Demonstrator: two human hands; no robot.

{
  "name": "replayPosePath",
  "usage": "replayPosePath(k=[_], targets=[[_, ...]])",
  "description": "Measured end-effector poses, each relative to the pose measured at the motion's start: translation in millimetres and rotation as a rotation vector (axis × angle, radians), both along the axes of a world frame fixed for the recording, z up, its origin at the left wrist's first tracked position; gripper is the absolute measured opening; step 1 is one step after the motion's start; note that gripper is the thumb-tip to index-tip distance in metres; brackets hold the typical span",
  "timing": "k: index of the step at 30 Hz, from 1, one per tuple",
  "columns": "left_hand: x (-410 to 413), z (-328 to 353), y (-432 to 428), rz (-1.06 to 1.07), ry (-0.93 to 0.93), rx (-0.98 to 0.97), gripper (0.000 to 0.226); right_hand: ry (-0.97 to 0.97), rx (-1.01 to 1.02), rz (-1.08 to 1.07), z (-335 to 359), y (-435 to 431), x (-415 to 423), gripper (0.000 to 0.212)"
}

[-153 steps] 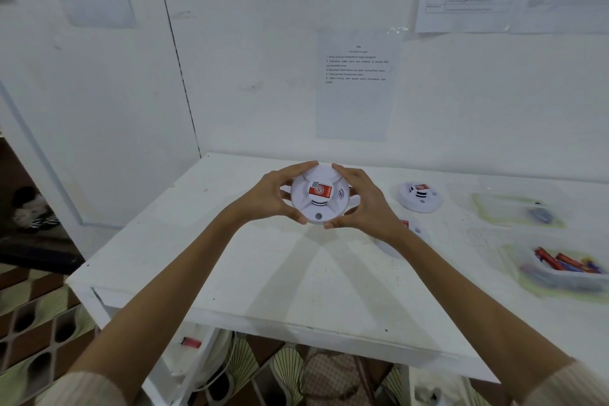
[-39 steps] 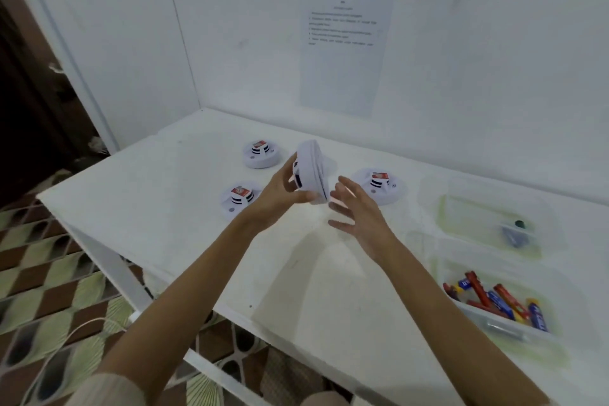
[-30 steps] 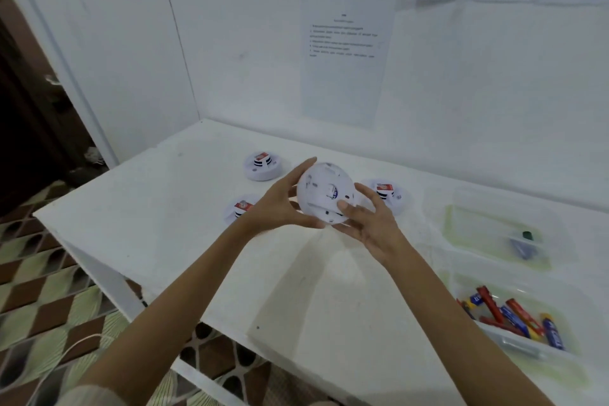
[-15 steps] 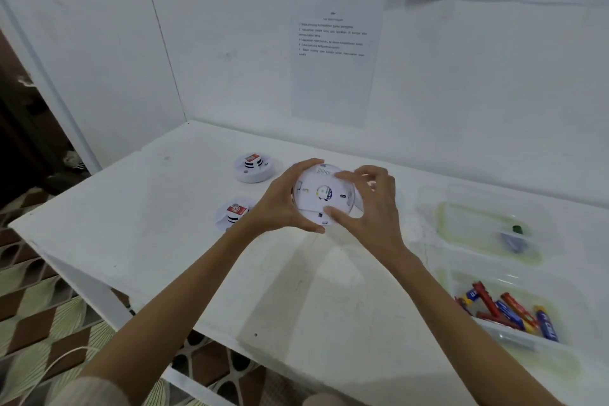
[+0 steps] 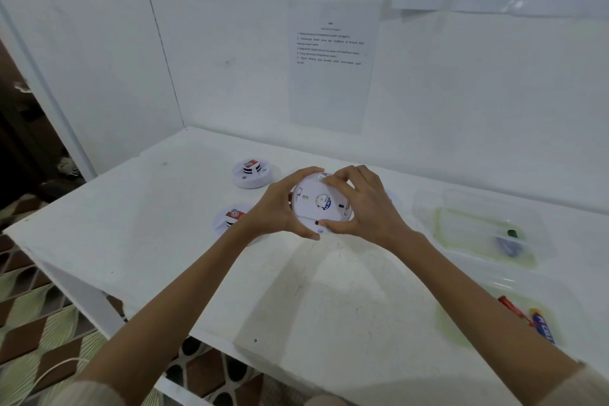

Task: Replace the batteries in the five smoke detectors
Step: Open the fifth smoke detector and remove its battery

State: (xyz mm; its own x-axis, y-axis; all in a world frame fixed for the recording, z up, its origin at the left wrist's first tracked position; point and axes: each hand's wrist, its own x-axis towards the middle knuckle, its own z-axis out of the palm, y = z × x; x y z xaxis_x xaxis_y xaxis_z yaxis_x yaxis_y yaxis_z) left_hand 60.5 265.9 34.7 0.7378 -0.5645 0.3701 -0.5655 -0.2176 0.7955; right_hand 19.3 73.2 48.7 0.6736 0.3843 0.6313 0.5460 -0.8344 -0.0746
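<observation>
A round white smoke detector [image 5: 318, 202] is held above the table with its flat back side facing me. My left hand [image 5: 278, 209] grips its left rim. My right hand [image 5: 361, 204] grips its right rim, fingers over the top edge and thumb at the bottom. Two more white detectors with red labels lie face up on the table, one at the back [image 5: 252, 173] and one nearer [image 5: 230, 219], partly behind my left wrist. Another detector is mostly hidden behind my right hand.
The white table [image 5: 148, 234] stands in a corner between two white walls. At the right, a clear tray [image 5: 474, 224] holds a couple of used batteries [image 5: 509, 242]. A nearer clear tray [image 5: 458, 323] holds red and blue batteries [image 5: 540, 326]. The table's left edge drops to a patterned floor.
The detector has been turned from front-facing to back-facing in my hands. My right hand came back onto its rim. The view shifted left, so the two table detectors came into sight.
</observation>
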Motion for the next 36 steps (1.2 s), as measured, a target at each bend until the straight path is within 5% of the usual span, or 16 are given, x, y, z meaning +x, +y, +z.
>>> replayPosePath(k=[24,36], targets=[[9.9,-9.3,2.3,-0.039,-0.124,0.038,0.092,0.062,-0.009,0.065,-1.0,4.5,-1.3,0.066],[2.3,-8.5,4.6,-0.054,-0.088,0.083,0.096,-0.102,-0.167,0.157,-5.5,5.2,-8.9,0.057]])
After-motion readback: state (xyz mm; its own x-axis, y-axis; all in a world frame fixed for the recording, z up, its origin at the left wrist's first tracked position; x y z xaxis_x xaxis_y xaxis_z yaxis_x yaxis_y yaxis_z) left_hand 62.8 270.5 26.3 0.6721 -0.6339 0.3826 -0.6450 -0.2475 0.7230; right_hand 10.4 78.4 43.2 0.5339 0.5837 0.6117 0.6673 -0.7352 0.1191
